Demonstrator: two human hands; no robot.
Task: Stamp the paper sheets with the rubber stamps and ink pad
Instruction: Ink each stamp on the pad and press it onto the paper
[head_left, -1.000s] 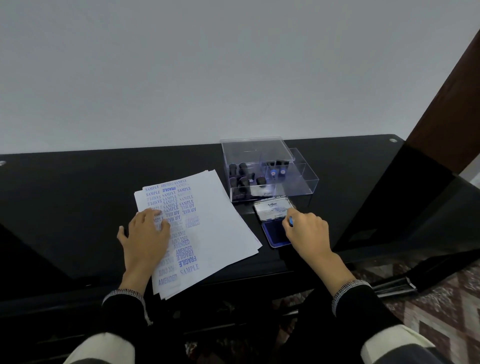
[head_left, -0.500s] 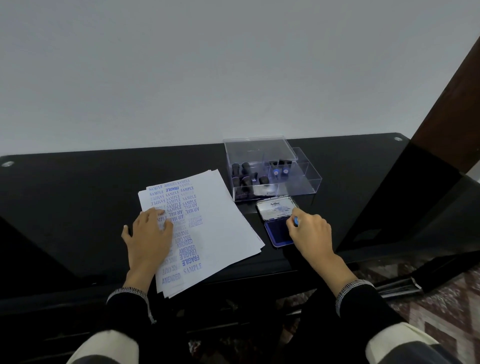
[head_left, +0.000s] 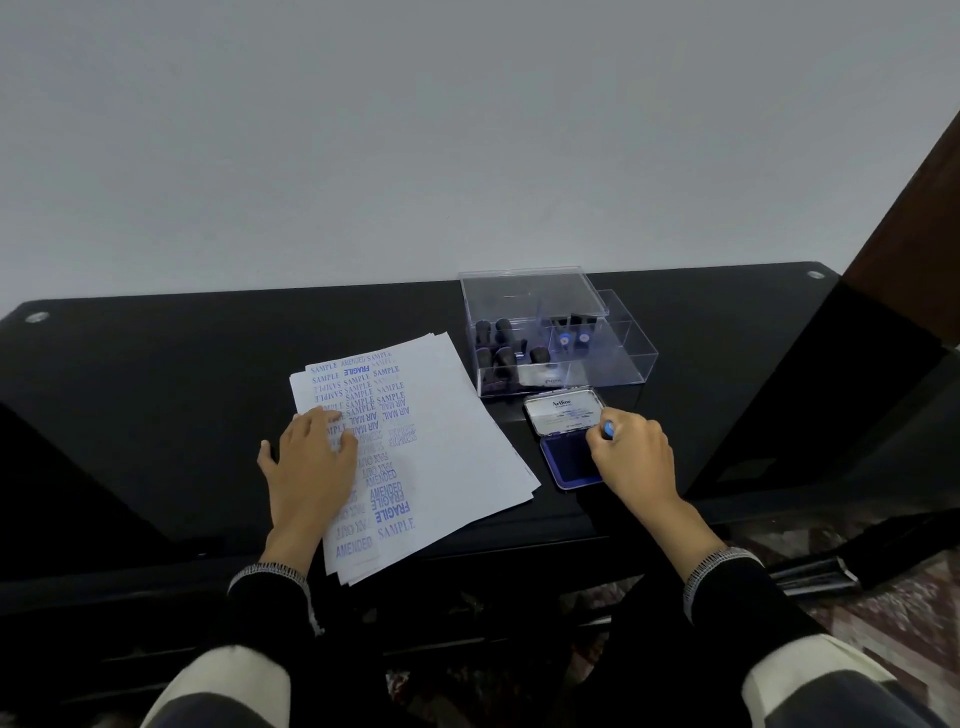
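Head view: a black glossy table (head_left: 156, 374) against a pale wall, seen from above with both forearms reaching in.
Left hand: the left hand (head_left: 311, 457) lies flat on the paper sheets (head_left: 457, 447), fingers straight and spread, palm down, holding nothing and pressing the stack against the table.
Paper sheets: a slightly fanned stack of white sheets, set at an angle near the table's front edge; the top sheet carries many blue prints along its left half, with words such as SAMPLE, FRAGILE, AIR MAIL and AMENDED readable, while its right half is blank.
Right hand: the right hand (head_left: 631, 457) has its fingers curled around a rubber stamp (head_left: 608, 429), of which only a small blue top shows between the thumb and forefinger.
Stamp position: the hand holds the stamp over the blue pad surface; whether the stamp face touches the ink is hidden by the fingers.
Ink pad: the ink pad (head_left: 569, 460) sits just right of the paper sheets, its lid (head_left: 563, 410) folded back and showing a printed label.
Stamp box: a clear plastic box (head_left: 618, 364) stands just behind the ink pad, with several dark-handled stamps (head_left: 498, 353) inside it.
Sleeves: dark cuffs with light trim at both wrists.
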